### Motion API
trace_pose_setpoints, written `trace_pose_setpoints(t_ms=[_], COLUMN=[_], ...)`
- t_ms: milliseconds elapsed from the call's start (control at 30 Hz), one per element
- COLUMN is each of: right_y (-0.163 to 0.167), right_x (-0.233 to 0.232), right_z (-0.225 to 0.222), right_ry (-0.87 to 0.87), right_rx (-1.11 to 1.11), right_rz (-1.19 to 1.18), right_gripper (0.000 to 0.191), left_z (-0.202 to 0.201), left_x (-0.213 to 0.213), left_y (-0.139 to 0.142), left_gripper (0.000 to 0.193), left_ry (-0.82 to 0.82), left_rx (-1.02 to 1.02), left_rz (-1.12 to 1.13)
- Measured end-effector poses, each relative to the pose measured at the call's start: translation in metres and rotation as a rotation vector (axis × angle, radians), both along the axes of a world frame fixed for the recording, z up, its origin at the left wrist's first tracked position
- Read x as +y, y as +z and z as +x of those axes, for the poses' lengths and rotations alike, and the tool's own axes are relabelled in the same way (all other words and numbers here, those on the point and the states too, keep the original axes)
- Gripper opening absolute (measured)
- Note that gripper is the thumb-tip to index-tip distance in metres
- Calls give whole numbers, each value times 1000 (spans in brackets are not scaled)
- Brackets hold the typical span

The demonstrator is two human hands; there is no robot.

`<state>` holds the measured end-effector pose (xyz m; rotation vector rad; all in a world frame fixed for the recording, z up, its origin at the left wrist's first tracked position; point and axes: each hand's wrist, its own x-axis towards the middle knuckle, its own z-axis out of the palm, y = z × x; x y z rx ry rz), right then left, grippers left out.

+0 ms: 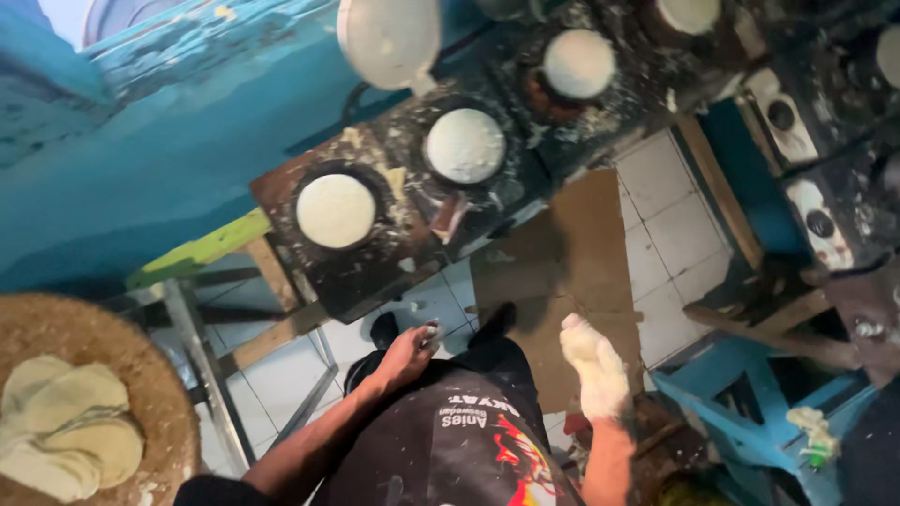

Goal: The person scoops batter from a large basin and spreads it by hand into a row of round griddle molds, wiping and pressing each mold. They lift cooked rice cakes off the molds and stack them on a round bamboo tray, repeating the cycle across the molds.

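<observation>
My left hand [410,354] hangs low in front of my dark apron [450,440], fingers curled loosely around something small and pale that I cannot make out. My right hand [593,367] is coated white with batter, its fingers bunched together and holding nothing I can see; the two hands are well apart, one on each side of the apron.

Ahead of me stands a row of black, batter-spattered stoves [370,253]. The nearest hole holds a round white cake [336,211]; a second cake [465,145] sits just beyond it and a third [579,63] farther along. A white lid [388,39] shows at the top edge.

At my far left a woven tray [141,375] carries a pile of flat pale breads [67,426]. Brown cardboard [581,262] lies on the tiled floor [670,234] by my feet.
</observation>
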<state>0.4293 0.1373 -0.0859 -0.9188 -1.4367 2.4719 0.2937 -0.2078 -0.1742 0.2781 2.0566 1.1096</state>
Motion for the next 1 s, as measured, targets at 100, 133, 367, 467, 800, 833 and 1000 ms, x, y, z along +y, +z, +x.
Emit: trace_pose_setpoints(t_ms=[100,133,367,467,800,833,1000], right_y=[-3,-3,5,16,30,29,79], right_x=[44,61,216,275,442,458,493], right_z=[40,52,124,151,227,235,293], right_ry=[-62,-178,-221,-373,-842,-715,-737], right_rx=[329,279,308,203,178,185,182], right_rz=[-444,-429,-251,-140,-31,22,340], right_gripper=[64,61,57,48,50,54,49], left_z=[-3,-4,22,29,47,48,84], left_x=[68,93,225,274,528,566,754], left_y=[-3,-4,-16,-23,-16,-17,-15], left_gripper=[27,27,40,36,32,34,33], left_ry=[-74,-30,25,14,-339,-412,-660], left_rx=[25,9,139,54,-29,2,37], left_rz=[120,81,90,73,-142,-128,433])
